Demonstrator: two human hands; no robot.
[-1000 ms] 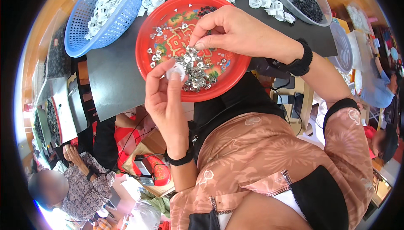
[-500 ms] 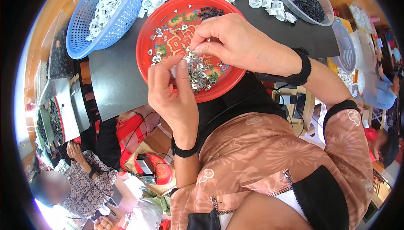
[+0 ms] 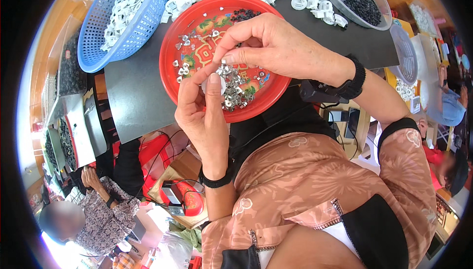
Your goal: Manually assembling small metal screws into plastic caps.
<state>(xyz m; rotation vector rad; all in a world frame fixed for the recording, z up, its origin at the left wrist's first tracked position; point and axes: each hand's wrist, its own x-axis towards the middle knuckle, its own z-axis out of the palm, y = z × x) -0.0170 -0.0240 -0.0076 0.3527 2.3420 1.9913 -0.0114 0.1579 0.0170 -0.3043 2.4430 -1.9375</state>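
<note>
Over the red tray [image 3: 268, 102], left hand [image 3: 202, 116] grip clamped on white ring [image 3: 217, 85].

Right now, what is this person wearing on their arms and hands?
Both hands, left hand and right hand, are bare, no gloves. Each wrist carries a black band, the right one wider. A brown patterned sleeve with black cuff covers the right upper arm.

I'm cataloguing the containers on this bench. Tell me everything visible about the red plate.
The red plate is round, shallow and glossy, plastic by the look, with a green and gold pattern inside. It lies flat on the dark table. Small silvery metal parts are heaped near its middle, black bits at its far rim. Both hands hover over it.
</note>
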